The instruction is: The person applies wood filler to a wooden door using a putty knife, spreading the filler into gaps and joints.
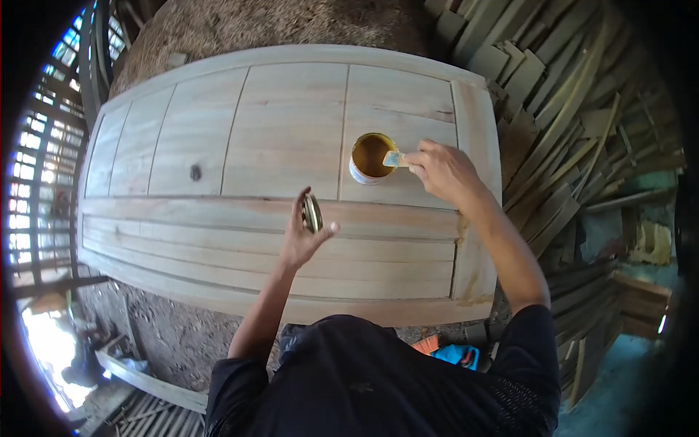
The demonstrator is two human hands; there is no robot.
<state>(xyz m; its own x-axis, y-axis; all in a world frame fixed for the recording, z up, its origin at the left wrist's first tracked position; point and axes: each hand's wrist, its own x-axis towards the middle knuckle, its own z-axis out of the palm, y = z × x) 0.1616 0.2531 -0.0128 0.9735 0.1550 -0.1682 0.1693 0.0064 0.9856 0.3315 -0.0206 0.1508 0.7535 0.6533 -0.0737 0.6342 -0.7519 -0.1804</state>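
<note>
A pale wooden door panel with grooved boards lies flat in front of me. On it stands an open tin can with yellow-brown stuff inside. My right hand grips a small putty knife, its pale bluish blade over the can's right rim. Left of and nearer than the can, my left hand holds a round metal lid on edge between thumb and fingers, above the door.
Stacked wood offcuts crowd the right side. Slatted wall bars run along the left. Bare dirt ground surrounds the door. A blue item and an orange one lie by my body. A dark knot marks the door.
</note>
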